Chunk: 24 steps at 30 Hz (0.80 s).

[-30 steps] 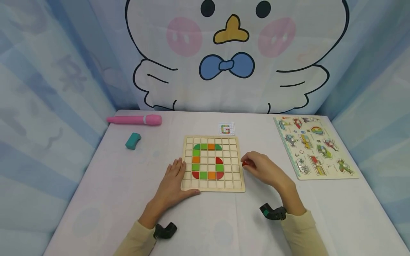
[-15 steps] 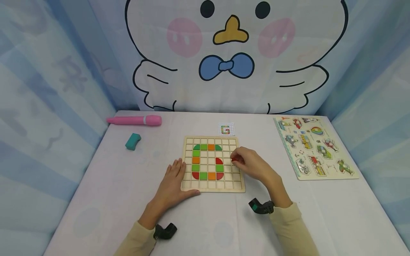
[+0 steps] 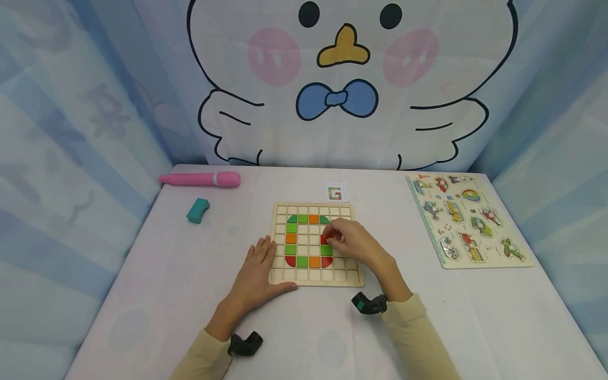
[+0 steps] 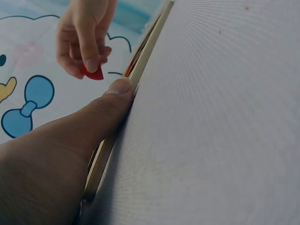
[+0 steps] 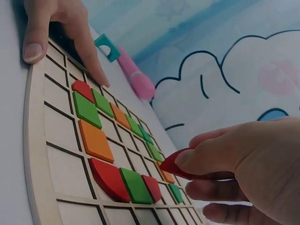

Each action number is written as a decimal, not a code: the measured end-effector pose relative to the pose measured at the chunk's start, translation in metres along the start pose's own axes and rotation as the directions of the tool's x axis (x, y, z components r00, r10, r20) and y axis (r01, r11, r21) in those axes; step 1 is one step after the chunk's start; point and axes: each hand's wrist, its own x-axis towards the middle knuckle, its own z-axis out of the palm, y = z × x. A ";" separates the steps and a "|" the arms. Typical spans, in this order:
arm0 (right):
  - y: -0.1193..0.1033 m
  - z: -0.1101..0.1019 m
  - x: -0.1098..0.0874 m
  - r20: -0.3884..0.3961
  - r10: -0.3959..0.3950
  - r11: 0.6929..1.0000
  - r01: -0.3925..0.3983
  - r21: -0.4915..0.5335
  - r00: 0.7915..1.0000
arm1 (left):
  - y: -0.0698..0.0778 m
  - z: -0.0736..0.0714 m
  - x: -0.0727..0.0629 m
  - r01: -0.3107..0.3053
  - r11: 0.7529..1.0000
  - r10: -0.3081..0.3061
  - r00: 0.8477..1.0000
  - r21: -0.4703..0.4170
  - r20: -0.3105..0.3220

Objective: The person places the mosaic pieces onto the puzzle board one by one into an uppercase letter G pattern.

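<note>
A wooden grid board [image 3: 332, 285] lies on the table, with green, orange and red tiles forming a G-like outline in its cells. My left hand [image 3: 258, 272] rests along its left edge, fingers straight, thumb [image 4: 115, 96] at the front rim. Over the right part of the grid, my right hand [image 3: 358, 243] pinches a red tile [image 5: 176, 164] with a curved side between thumb and fingers. In the right wrist view this tile hangs above the board. Beneath it sit a green tile [image 5: 136, 185] and a small red tile [image 5: 151, 189] in their cells.
Behind the board lies a small pattern card [image 3: 336, 192] showing a coloured G. A pink pen-like stick [image 3: 199, 179] and a teal notched block [image 3: 197, 210] are at the back left. To the right lies a picture puzzle board [image 3: 467, 221].
My right hand has moved left with the red tile, from beside the board's right edge to over the grid near the G's right side. The left hand has stayed in place.
</note>
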 end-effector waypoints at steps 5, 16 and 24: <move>0.000 0.010 0.006 -0.004 0.006 1.000 -0.006 0.025 1.000 | 0.000 0.001 0.000 -0.005 1.000 0.005 1.000 0.000 -0.005; -0.003 0.026 0.010 -0.022 0.053 0.999 -0.053 -0.003 0.998 | 0.000 0.001 0.000 -0.009 1.000 0.009 1.000 0.005 -0.007; 0.000 0.033 0.011 -0.046 0.075 0.997 -0.076 -0.028 0.996 | 0.000 0.000 0.000 -0.011 1.000 0.011 1.000 0.006 -0.005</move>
